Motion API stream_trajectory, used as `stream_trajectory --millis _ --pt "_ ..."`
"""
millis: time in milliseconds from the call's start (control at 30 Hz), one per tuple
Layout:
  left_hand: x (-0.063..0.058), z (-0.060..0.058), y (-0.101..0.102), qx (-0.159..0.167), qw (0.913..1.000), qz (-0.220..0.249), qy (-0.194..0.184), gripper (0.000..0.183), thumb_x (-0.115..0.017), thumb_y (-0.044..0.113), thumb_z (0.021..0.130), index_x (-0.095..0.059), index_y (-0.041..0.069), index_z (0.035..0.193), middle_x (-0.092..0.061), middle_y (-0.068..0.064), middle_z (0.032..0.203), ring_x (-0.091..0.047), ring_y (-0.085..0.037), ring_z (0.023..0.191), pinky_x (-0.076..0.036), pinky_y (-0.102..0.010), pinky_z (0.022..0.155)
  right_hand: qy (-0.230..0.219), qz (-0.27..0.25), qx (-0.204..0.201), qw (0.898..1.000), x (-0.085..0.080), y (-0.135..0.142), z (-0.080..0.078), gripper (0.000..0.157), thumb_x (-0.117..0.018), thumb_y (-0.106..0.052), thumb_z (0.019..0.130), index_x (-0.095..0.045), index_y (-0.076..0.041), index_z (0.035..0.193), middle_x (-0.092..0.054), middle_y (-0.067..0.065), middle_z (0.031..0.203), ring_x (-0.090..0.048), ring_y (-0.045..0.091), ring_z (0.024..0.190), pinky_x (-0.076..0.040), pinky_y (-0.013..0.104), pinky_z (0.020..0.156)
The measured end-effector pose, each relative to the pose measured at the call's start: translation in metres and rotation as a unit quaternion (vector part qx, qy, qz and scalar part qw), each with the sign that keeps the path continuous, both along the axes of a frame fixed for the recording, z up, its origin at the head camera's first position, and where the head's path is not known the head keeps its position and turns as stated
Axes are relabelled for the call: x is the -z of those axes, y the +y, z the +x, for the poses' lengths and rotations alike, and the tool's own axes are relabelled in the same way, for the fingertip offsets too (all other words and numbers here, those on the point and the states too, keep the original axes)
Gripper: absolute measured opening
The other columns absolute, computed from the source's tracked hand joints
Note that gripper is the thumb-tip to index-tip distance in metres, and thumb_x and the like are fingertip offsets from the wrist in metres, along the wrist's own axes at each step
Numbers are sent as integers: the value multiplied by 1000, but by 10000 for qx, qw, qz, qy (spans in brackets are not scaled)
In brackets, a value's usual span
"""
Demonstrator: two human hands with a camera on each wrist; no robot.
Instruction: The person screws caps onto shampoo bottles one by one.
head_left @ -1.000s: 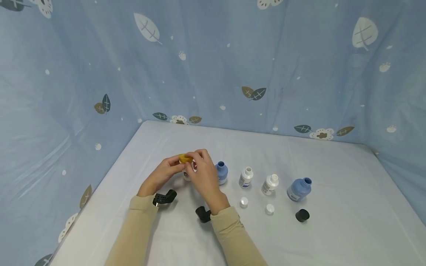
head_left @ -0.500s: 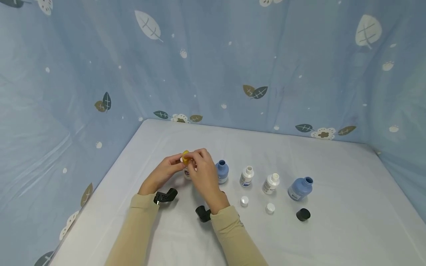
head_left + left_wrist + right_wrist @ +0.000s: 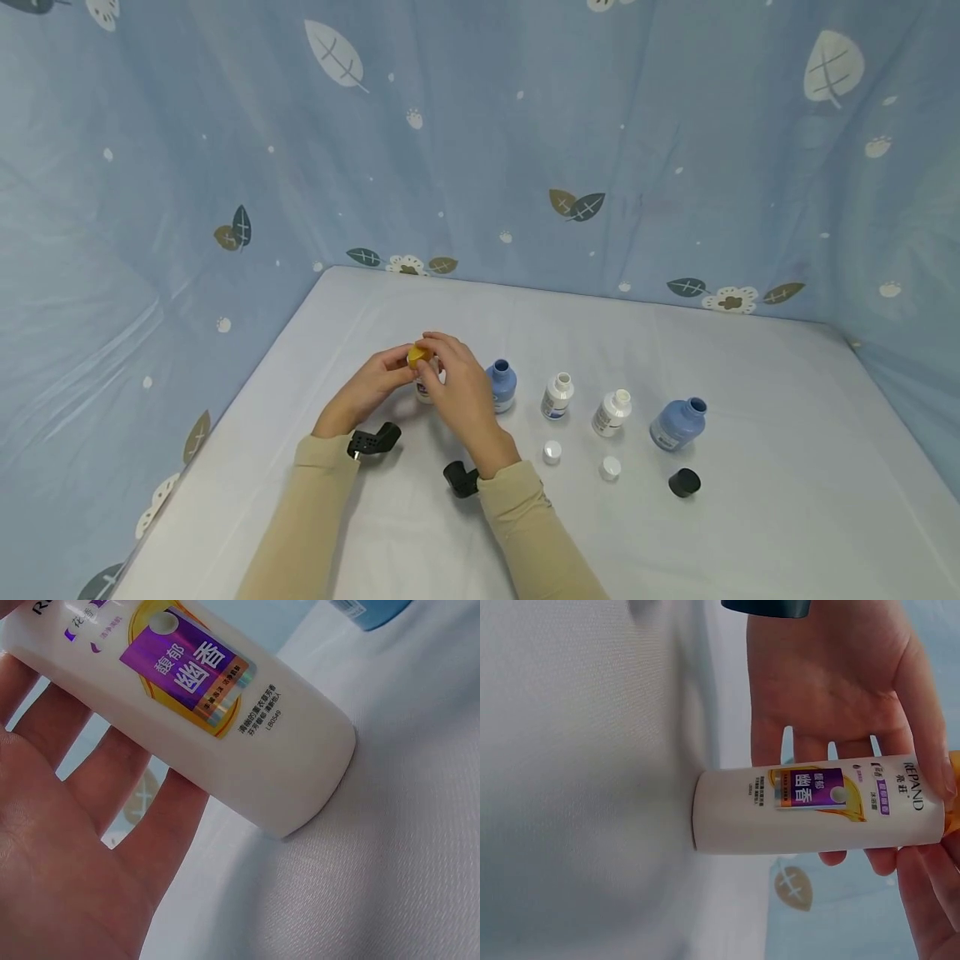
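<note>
A white body wash bottle (image 3: 423, 392) with a purple and gold label stands upright between both hands at the left of the table. My left hand (image 3: 367, 387) grips it near the top, thumb in front and fingers behind, as the right wrist view shows. The yellow cap (image 3: 417, 357) is at the bottle's mouth, and fingers of my right hand (image 3: 465, 404) pinch it from the right. In the left wrist view, the label side of the bottle (image 3: 300, 750) faces the camera. Its base (image 3: 705, 814) is right at the white cloth.
Right of the hands stand a blue bottle (image 3: 502, 387), two white bottles (image 3: 557, 397) (image 3: 611, 414) and another blue bottle (image 3: 677, 427), all uncapped. Before them lie two white caps (image 3: 552, 452) (image 3: 610, 468) and a black cap (image 3: 684, 482). A blue leaf-patterned curtain (image 3: 465, 142) borders the table.
The yellow cap has turned in the right hand's fingers, tipping on edge half a second ago and lying flatter now. The left hand and the bottle stay in place.
</note>
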State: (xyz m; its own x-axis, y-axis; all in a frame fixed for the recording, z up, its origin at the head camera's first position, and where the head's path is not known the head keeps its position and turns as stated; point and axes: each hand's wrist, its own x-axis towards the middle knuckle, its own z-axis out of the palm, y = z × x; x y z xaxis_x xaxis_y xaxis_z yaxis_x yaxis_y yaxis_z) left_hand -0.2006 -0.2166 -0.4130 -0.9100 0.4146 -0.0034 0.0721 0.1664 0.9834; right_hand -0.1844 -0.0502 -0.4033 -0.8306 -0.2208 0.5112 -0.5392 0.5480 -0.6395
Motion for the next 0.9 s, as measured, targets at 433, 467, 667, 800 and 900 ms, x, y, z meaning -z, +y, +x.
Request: stream_trajectory --millis 433,467,667,800,900 --pt "24 -11 -6 -158 9993 168 -291 35 -53 20 90 -52 7 124 -51 -8 123 -45 -23 111 -31 -44 96 216 -381 140 9989 1 -1 2 14 -59 -14 85 -64 -14 98 -49 -1 99 -53 12 84 -45 19 70" --pt "26 -11 -7 -163 9993 169 -276 36 -54 21 90 -52 8 124 -51 -8 123 -45 -23 111 -31 -44 96 236 -400 148 9988 1 -1 3 14 -58 -13 85 -64 -14 97 -49 -1 99 -53 12 83 -45 19 69" --pt "28 -12 -7 -198 9996 101 -155 45 -59 29 86 -51 10 126 -50 -6 125 -44 -22 113 -31 -44 96 468 -414 206 9978 0 -2 1 16 -53 -7 86 -66 -14 93 -50 -2 94 -50 7 75 -43 17 66" --pt "28 -13 -7 -185 9997 115 -128 45 -59 28 86 -50 11 126 -50 -6 125 -44 -21 113 -32 -43 95 632 -338 215 9972 0 -2 0 15 -55 -6 85 -67 -13 91 -51 -1 93 -49 7 75 -42 16 65" --pt "27 -13 -7 -206 9997 90 -117 41 -58 25 87 -51 12 126 -52 -6 121 -45 -21 110 -33 -41 94 617 -361 154 9973 1 -1 0 13 -58 -7 84 -66 -13 91 -51 -1 97 -51 8 81 -43 15 67"
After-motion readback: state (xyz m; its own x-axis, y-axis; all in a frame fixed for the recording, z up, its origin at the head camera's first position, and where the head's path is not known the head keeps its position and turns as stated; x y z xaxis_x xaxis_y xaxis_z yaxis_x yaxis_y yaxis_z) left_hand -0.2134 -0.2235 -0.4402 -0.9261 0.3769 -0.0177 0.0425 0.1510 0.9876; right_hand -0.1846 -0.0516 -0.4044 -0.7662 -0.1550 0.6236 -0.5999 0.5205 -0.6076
